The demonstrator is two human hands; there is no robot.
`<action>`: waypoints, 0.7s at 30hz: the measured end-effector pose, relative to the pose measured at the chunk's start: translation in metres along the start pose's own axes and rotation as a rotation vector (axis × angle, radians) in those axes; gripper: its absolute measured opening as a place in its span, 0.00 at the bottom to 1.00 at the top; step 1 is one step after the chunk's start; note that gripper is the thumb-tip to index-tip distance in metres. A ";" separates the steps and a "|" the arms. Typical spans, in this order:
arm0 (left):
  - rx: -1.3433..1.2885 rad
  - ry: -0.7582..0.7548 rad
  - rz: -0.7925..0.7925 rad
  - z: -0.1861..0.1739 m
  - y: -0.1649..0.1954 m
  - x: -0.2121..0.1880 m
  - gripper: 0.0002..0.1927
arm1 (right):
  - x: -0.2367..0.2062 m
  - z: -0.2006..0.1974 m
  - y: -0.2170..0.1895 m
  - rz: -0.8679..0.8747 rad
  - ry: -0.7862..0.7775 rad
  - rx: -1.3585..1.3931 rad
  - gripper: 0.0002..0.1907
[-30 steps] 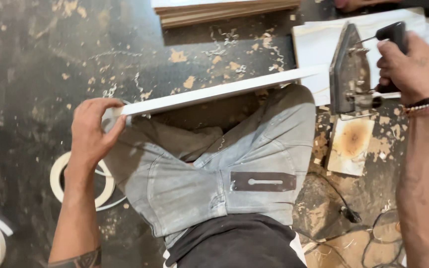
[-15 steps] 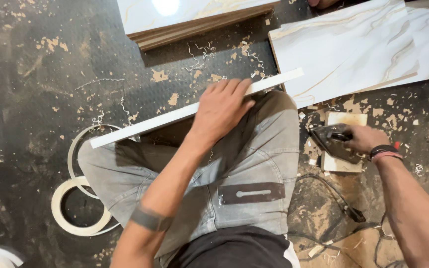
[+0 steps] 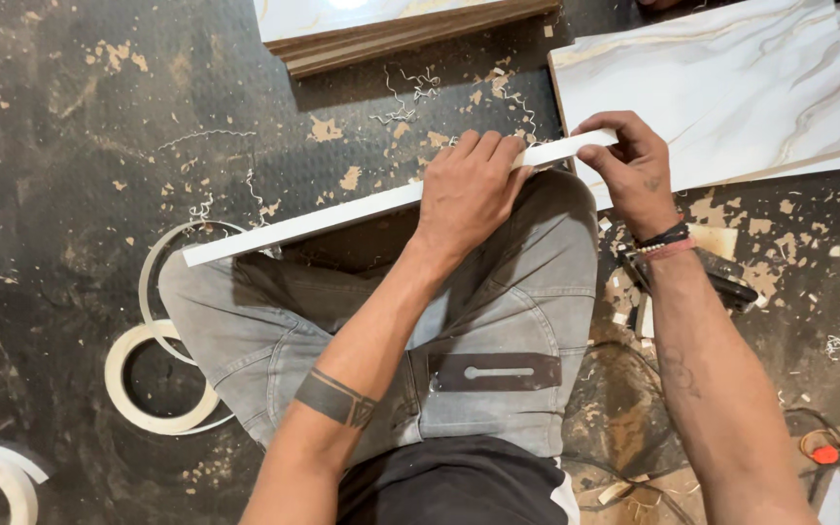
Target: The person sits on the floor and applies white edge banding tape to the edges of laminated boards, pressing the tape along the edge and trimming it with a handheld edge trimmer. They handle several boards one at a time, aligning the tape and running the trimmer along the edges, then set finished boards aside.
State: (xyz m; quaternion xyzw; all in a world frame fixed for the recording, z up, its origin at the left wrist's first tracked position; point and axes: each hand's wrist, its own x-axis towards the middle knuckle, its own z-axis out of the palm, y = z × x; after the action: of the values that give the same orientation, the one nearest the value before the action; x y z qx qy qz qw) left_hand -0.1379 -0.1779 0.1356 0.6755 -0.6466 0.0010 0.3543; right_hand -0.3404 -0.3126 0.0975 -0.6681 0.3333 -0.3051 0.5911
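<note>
Two marbled white panels [image 3: 731, 97] lie on the dark, chip-strewn floor [image 3: 51, 146] at 1 o'clock, a stacked board pile [image 3: 391, 29] at 12. Long white strip [image 3: 342, 212] rests across the grey-trousered knees [image 3: 498, 321], running from 9 up toward 2 o'clock. Left hand [image 3: 464, 190] lies palm-down on the strip, fingers curled over its far edge. Right hand [image 3: 634, 170] pinches the strip's 2 o'clock end. Edge-banding coils [image 3: 153, 389] sit at 8 o'clock; a dark tool [image 3: 721, 282] lies on the floor just under the right wrist.
</note>
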 end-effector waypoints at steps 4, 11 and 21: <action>-0.047 -0.018 -0.009 -0.001 -0.004 -0.001 0.13 | -0.002 -0.006 0.003 0.020 -0.024 0.075 0.15; -0.076 -0.028 0.001 -0.007 -0.013 -0.003 0.16 | 0.002 -0.010 0.003 0.066 -0.031 0.079 0.14; -0.085 -0.081 -0.095 -0.041 -0.040 -0.026 0.13 | 0.011 -0.015 -0.006 0.210 -0.102 0.063 0.13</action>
State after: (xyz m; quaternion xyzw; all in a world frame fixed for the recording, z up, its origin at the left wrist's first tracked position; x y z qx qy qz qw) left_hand -0.0889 -0.1390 0.1350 0.6894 -0.6269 -0.0705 0.3560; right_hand -0.3454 -0.3291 0.1057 -0.6253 0.3614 -0.2175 0.6567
